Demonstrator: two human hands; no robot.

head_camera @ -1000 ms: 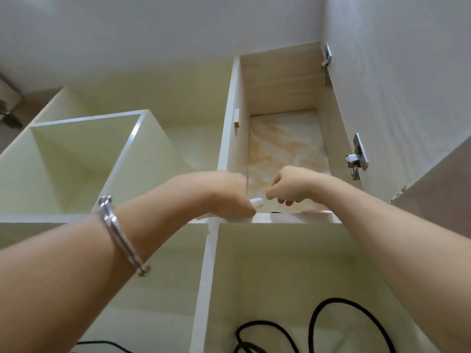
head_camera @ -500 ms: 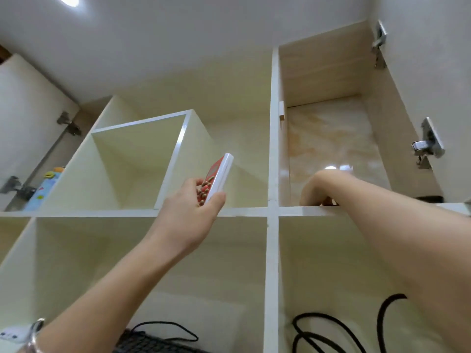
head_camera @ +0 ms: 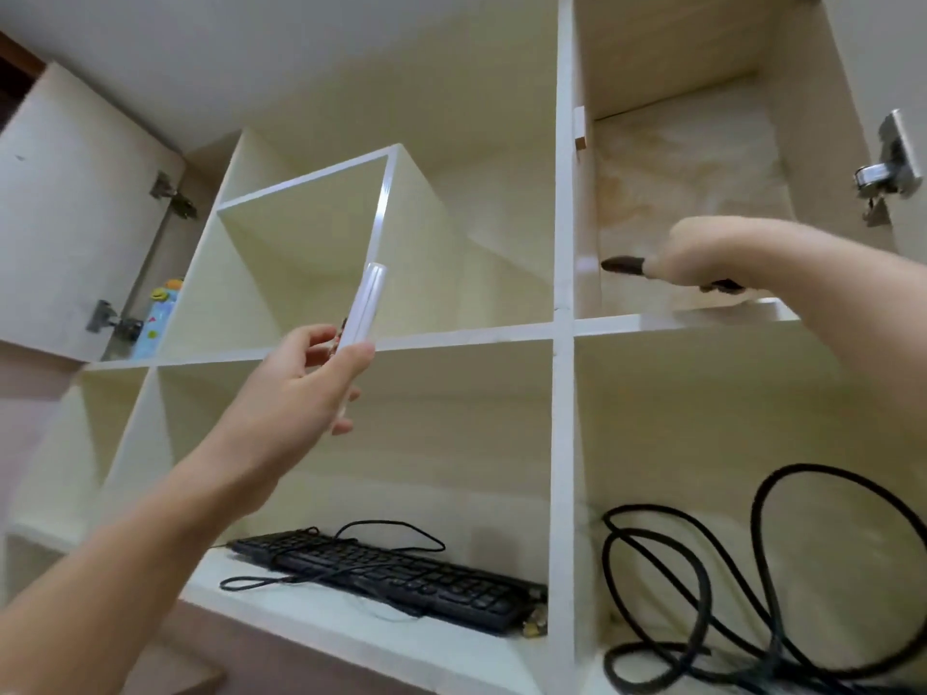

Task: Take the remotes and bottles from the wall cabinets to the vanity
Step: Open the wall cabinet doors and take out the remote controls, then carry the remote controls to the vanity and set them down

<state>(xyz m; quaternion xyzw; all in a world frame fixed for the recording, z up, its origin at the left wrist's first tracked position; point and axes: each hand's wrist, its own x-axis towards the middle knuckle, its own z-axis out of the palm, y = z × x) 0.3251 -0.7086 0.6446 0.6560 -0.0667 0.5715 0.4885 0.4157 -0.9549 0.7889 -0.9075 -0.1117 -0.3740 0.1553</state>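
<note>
My left hand (head_camera: 296,388) holds a slim white remote (head_camera: 365,306) upright, seen edge-on, in front of the upper middle cabinet compartment. My right hand (head_camera: 702,253) is raised inside the upper right compartment and is closed around a black remote (head_camera: 622,266), whose dark end sticks out to the left of my fingers just above the shelf (head_camera: 677,321). A colourful bottle (head_camera: 158,318) stands at the far left, behind the open cabinet door.
A black keyboard (head_camera: 391,576) with its thin cord lies in the lower middle compartment. A thick black cable (head_camera: 702,584) is coiled in the lower right compartment. An open white door (head_camera: 65,213) hangs at left; a metal hinge (head_camera: 890,168) sticks out at upper right.
My left hand pulled the white remote out of the upper right compartment and moved it left and down. My right hand reached deeper in and now grips a black remote.
</note>
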